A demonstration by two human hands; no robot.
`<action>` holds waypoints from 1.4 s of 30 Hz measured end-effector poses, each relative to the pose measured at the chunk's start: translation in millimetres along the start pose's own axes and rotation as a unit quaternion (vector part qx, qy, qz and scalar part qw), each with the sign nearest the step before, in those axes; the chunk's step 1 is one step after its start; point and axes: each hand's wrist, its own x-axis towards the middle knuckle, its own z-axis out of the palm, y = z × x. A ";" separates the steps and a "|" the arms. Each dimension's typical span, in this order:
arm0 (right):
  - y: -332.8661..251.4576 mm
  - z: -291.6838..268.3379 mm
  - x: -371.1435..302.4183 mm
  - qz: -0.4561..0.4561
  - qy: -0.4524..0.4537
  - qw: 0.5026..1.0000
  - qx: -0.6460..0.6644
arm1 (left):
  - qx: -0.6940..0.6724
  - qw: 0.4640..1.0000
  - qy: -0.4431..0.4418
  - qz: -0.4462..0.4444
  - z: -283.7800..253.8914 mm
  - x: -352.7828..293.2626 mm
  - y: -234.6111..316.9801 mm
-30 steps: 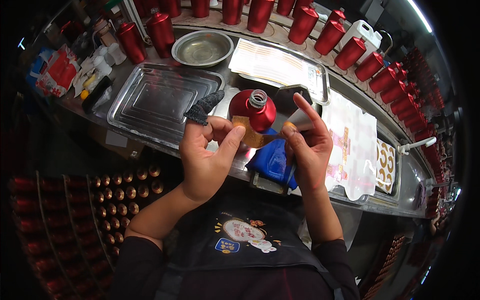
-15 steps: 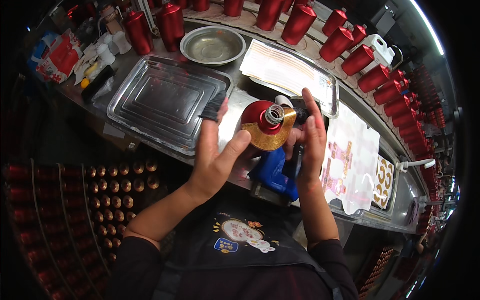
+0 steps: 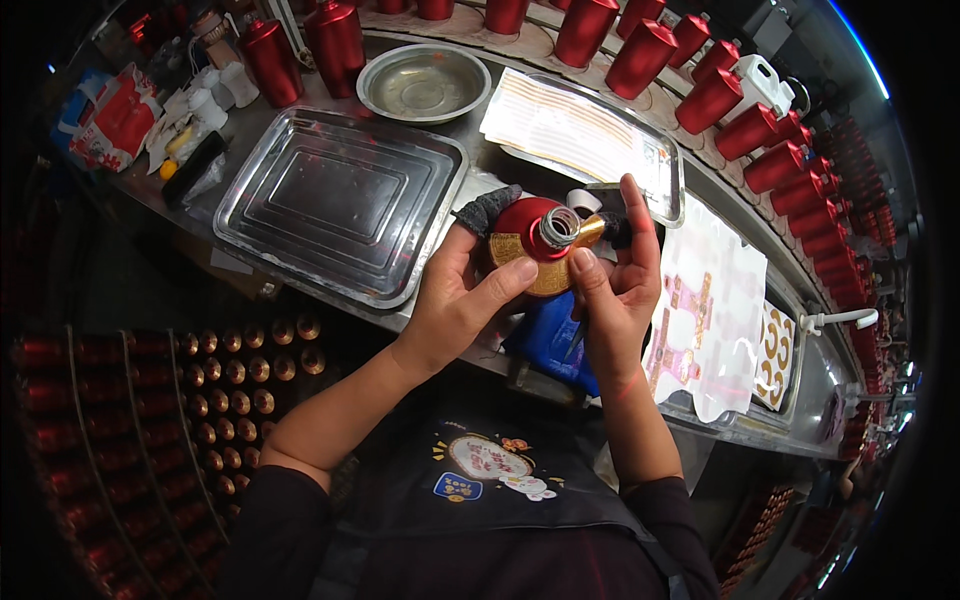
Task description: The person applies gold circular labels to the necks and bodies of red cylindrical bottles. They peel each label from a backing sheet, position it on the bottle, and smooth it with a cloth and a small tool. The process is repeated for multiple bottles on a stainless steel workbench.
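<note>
Around the red bottle point(image 3: 514, 218), your left hand point(image 3: 452, 292) now closes, seating the gold label point(image 3: 552, 282); your right hand point(image 3: 618, 305) pinches its raised end.

The apron point(image 3: 400, 500) has lettering point(image 3: 490, 460) on its oval badge point(image 3: 514, 454) and blue patch point(image 3: 458, 487).

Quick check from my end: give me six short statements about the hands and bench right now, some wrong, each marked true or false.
1. The left hand has its thumb on the gold label against the red bottle. True.
2. The red bottle is capped. False: its mouth is open.
3. A metal bowl stands beyond the wide tray. True.
4. The right hand rests on the wide tray. False: it is at the gold label.
5. A dark cover wraps a left fingertip. True.
6. The white jug stands at far left. False: it stands toward the right.
</note>
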 end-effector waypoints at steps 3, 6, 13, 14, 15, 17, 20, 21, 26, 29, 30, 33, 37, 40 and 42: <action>1.2 -0.2 -1.2 0.012 0.014 1.000 0.021 | -0.021 1.000 -0.006 -0.009 -2.9 1.3 2.2; 5.4 -1.0 -4.3 -0.038 0.014 0.999 -0.022 | -0.079 0.996 -0.014 -0.025 -7.0 3.2 5.0; 9.1 -7.1 -7.5 -0.037 -0.021 0.989 -0.143 | -0.065 0.997 0.022 -0.023 -1.3 6.0 4.5; 8.9 -7.1 -7.7 -0.028 -0.022 0.991 -0.126 | -0.065 0.997 0.027 -0.023 -0.6 6.4 4.3; 9.2 -6.3 -7.7 -0.031 -0.017 0.993 -0.110 | -0.069 0.997 0.028 -0.017 -0.2 6.7 4.2; 9.3 -4.4 -7.2 -0.047 -0.002 0.996 -0.081 | -0.069 0.997 0.038 -0.015 -0.1 7.0 3.9; 8.0 -1.8 -5.6 -0.049 -0.009 0.995 -0.092 | -0.092 0.995 0.043 -0.020 -0.1 6.6 2.5; 7.1 -1.3 -5.2 -0.046 -0.009 0.995 -0.092 | -0.105 0.993 0.047 -0.024 0.2 6.3 1.8; 3.9 -1.1 -3.0 -0.060 -0.011 0.990 -0.127 | -0.067 0.996 0.056 0.001 3.7 6.5 -2.3; 6.6 -1.1 -1.2 -0.063 -0.009 0.994 -0.094 | -0.070 0.996 0.060 -0.005 3.8 6.6 -1.9; 8.1 -1.2 -0.6 -0.070 -0.009 0.995 -0.074 | -0.074 0.995 0.064 -0.014 3.7 6.3 -1.3; 13.2 -2.8 1.3 -0.056 0.016 0.998 -0.028 | -0.070 0.996 0.057 -0.006 3.8 5.3 -0.2; 17.1 -5.1 0.7 -0.081 -0.003 0.993 -0.091 | -0.037 0.997 0.060 0.007 7.6 5.1 -0.7; 17.7 -6.0 -0.1 -0.082 0.007 0.993 -0.082 | -0.019 0.998 0.064 0.018 10.8 6.6 -1.1; 18.1 -6.3 0.0 -0.093 0.010 0.993 -0.073 | -0.003 0.998 0.065 0.027 11.6 6.9 -0.5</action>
